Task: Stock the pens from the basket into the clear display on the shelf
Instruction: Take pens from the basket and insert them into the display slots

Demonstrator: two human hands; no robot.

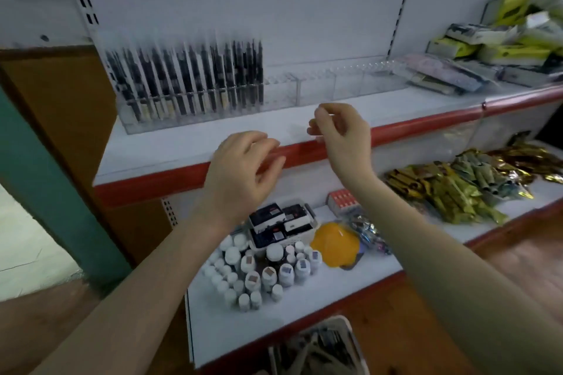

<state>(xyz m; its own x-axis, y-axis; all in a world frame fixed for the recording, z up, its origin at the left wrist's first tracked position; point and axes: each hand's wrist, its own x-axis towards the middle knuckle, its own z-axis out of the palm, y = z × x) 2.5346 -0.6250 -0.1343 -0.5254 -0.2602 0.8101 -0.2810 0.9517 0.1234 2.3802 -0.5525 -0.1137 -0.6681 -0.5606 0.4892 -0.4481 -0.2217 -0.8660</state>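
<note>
Left hand (243,173) loose and holding nothing, hovering over the red shelf edge (182,175). Right hand (341,128) just above it, thumb and fingertips nearly pinched; can't tell if anything's in there, looks bare. Clear display (316,87) behind on the shelf, left half packed with upright pens (185,79), right compartments vacant. Basket (323,350) way down at the bottom, more pens inside. Probably between loads, so next up: reach down, grab a pen, slot into the first free compartment.

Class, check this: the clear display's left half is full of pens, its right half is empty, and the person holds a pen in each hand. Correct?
Not quite. The head view shows both the left hand and right hand holding nothing. The rest stands: the clear display has pens filling its left half, and its right half is empty.
</note>
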